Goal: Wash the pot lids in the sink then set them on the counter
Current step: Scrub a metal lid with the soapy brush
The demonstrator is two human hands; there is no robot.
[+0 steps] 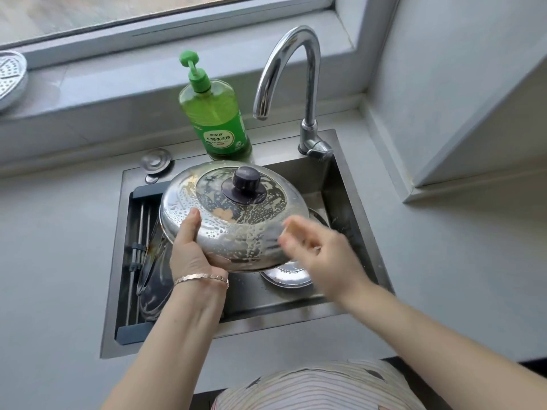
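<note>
My left hand grips the near left rim of a large steel pot lid with a dark knob, holding it tilted above the sink. Soap foam streaks the lid. My right hand is motion-blurred against the lid's right front edge; whether it holds a scrubber is unclear. A second steel lid lies in the basin below the held one. A glass lid leans against the basin's left side.
A green dish-soap pump bottle stands behind the sink, and the curved faucet is at its right with no water running. A drain stopper lies on the sink's back left rim. A perforated steel plate rests on the windowsill. Grey counter surrounds the sink.
</note>
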